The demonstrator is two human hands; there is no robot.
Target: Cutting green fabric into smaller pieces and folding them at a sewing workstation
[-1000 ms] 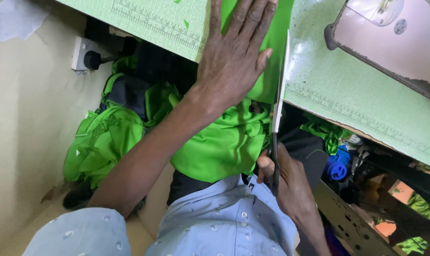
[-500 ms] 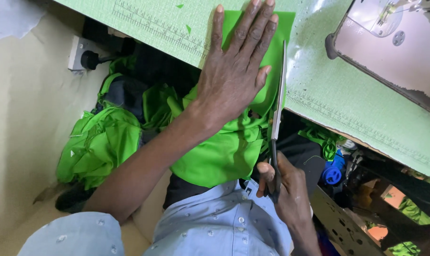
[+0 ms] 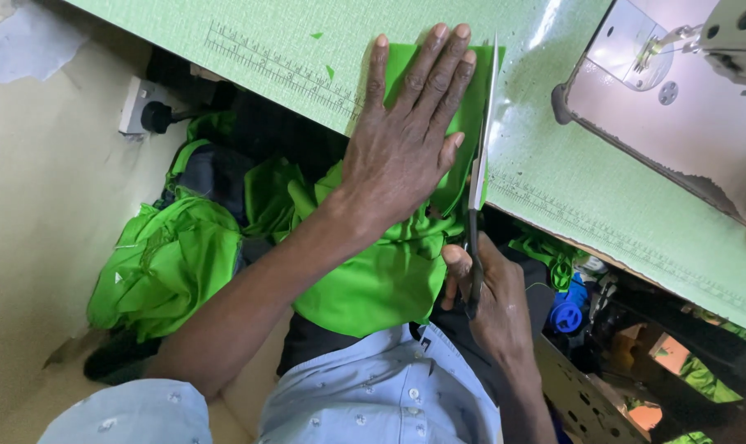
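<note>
Fingers (image 3: 426, 78) flat on green fabric (image 3: 406, 271), pale-green table (image 3: 554, 189), cream wall (image 3: 27, 205)

Under my left hand (image 3: 406, 148): fabric piece (image 3: 406, 271), flat on the table (image 3: 570, 197).
Just right of it: scissors (image 3: 478, 173), in my right hand (image 3: 488, 296).
Far right: sewing machine (image 3: 677, 123).
Left, below table: cloth heap (image 3: 167, 263).

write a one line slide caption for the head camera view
Left hand flattens green fabric on the pale green table while right hand runs scissors along its edge.

Single head-worn view, steeply downward, close over the green table (image 3: 291, 49) edge.
</note>
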